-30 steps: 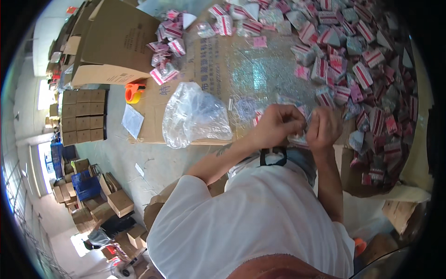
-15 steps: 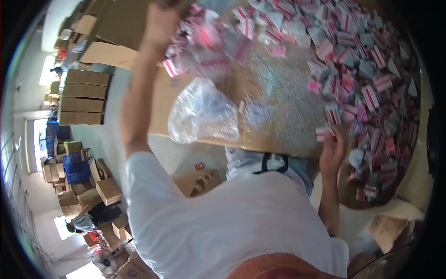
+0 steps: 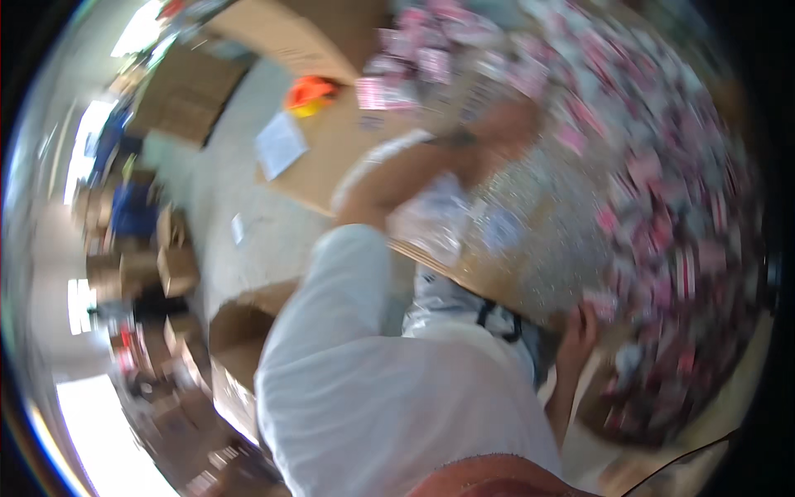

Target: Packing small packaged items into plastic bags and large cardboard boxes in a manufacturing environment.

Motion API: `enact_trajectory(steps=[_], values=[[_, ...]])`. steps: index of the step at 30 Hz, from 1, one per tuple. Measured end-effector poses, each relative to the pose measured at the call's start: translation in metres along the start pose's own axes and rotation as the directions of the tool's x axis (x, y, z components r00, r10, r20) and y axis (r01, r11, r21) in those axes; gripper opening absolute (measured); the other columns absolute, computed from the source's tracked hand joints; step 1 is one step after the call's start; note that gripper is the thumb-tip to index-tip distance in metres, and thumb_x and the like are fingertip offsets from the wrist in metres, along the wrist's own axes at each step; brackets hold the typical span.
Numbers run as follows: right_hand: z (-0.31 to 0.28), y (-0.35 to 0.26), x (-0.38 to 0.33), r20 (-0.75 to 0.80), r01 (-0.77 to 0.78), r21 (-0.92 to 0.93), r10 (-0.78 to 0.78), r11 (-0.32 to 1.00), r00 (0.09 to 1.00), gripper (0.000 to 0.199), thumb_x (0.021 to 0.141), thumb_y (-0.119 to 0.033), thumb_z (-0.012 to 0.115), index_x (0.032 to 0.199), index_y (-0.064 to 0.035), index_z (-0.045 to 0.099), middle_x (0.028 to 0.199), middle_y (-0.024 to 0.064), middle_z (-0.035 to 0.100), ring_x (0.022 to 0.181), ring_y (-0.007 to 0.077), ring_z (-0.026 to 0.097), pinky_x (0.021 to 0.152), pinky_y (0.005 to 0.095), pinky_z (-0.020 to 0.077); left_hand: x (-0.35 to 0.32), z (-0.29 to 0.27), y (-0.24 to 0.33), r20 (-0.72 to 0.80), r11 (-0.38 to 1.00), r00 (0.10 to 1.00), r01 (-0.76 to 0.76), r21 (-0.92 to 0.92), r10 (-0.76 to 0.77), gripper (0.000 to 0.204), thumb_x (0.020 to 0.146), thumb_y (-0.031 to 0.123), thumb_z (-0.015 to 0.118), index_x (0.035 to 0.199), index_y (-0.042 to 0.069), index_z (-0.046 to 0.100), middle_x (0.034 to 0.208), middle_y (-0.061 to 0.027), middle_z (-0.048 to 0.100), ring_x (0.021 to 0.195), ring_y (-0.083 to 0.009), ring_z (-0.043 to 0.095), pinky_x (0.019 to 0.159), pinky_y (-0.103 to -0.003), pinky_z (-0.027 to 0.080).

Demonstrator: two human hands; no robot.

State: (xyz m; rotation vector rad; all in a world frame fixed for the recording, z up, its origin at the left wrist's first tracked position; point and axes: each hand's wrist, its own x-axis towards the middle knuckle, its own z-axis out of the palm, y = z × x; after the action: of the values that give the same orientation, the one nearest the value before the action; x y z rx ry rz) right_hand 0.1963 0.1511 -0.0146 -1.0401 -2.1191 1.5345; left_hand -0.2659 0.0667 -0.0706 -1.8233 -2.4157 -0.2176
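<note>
My left hand (image 3: pixel 509 128) reaches across the cardboard tabletop (image 3: pixel 331 170) toward the pink-and-white pile; motion smears its fingers, and whether it holds anything is unclear. Beneath that forearm lies a clear plastic bag (image 3: pixel 431 217), partly hidden by the arm. My right hand (image 3: pixel 577 335) is at the table's near edge, its fingers closed at a small pink-and-white packet (image 3: pixel 600 303). A large heap of similar small packets (image 3: pixel 662 215) spreads along the right side. More packets (image 3: pixel 414 62) lie in a group at the far side.
A crumpled clear plastic sheet (image 3: pixel 551 224) covers part of the tabletop. An orange-and-yellow item (image 3: pixel 310 95) and a white paper sheet (image 3: pixel 281 145) are at its far left. An open cardboard box (image 3: pixel 244 331) stands near my left side. Stacked cartons (image 3: pixel 137 273) line the room's left.
My left hand has swung from the far-left packets rightward and nearer, over the tabletop. My right hand stays by the heap's edge with a packet at its fingers. The whole view has turned.
</note>
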Motion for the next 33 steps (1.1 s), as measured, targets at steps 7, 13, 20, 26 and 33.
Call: enact_trajectory(steps=[7,13,20,26,33], values=[[-0.022,0.028,0.025,0.103,0.028,-0.124,-0.015,0.992,0.995,0.033,0.102,-0.021,0.059,0.122,0.0054,0.06,0.125,0.0193,0.059,0.111,0.0319,0.058,0.098,0.0411,0.0447,0.011,-0.005,0.012,0.199,0.987,0.979,-0.062,0.146,0.032,0.026,0.085,0.022,0.061,0.104,0.006,0.069,0.103,-0.0117,0.067,0.099,-0.031,0.068,0.079,-0.045,0.058],[0.027,-0.046,0.085,0.25,0.49,-0.709,-0.47,0.507,0.847,0.052,0.097,-0.028,0.062,0.139,-0.0005,0.051,0.138,0.0252,0.055,0.125,0.0419,0.053,0.105,0.0489,0.0418,-0.033,-0.063,0.105,-0.257,0.911,0.877,-0.411,0.036,0.406,0.022,0.084,0.021,0.06,0.101,0.008,0.062,0.094,-0.0074,0.064,0.09,-0.0284,0.065,0.074,-0.041,0.056],[0.034,-0.056,0.075,0.487,0.592,-0.497,-0.36,0.634,0.796,0.022,0.098,-0.018,0.054,0.118,-0.0086,0.058,0.091,0.0144,0.068,0.089,0.0383,0.066,0.073,0.0519,0.052,-0.11,-0.089,0.157,-0.257,0.837,0.954,-0.01,-0.547,-0.157,0.014,0.085,0.018,0.069,0.096,0.01,0.065,0.094,-0.0069,0.066,0.088,-0.0288,0.067,0.073,-0.039,0.055],[0.015,-0.013,0.04,0.28,0.321,-0.406,-0.218,0.855,0.935,0.028,0.102,-0.026,0.054,0.12,-0.0064,0.063,0.107,0.0216,0.068,0.099,0.0422,0.065,0.083,0.046,0.0518,-0.132,-0.063,0.068,-0.031,0.828,0.853,0.496,-0.262,-0.521,0.019,0.087,0.021,0.068,0.105,0.014,0.069,0.101,-0.0071,0.069,0.088,-0.0302,0.07,0.075,-0.042,0.055],[0.011,-0.014,0.025,0.241,0.2,-0.307,-0.127,0.931,0.962,0.033,0.103,-0.029,0.056,0.121,-0.0036,0.064,0.113,0.0226,0.068,0.106,0.041,0.064,0.089,0.0435,0.0499,-0.094,-0.025,0.005,0.184,0.898,0.896,0.426,-0.11,-0.403,0.018,0.089,0.023,0.064,0.102,0.011,0.068,0.106,-0.013,0.064,0.103,-0.0358,0.064,0.088,-0.046,0.053]])
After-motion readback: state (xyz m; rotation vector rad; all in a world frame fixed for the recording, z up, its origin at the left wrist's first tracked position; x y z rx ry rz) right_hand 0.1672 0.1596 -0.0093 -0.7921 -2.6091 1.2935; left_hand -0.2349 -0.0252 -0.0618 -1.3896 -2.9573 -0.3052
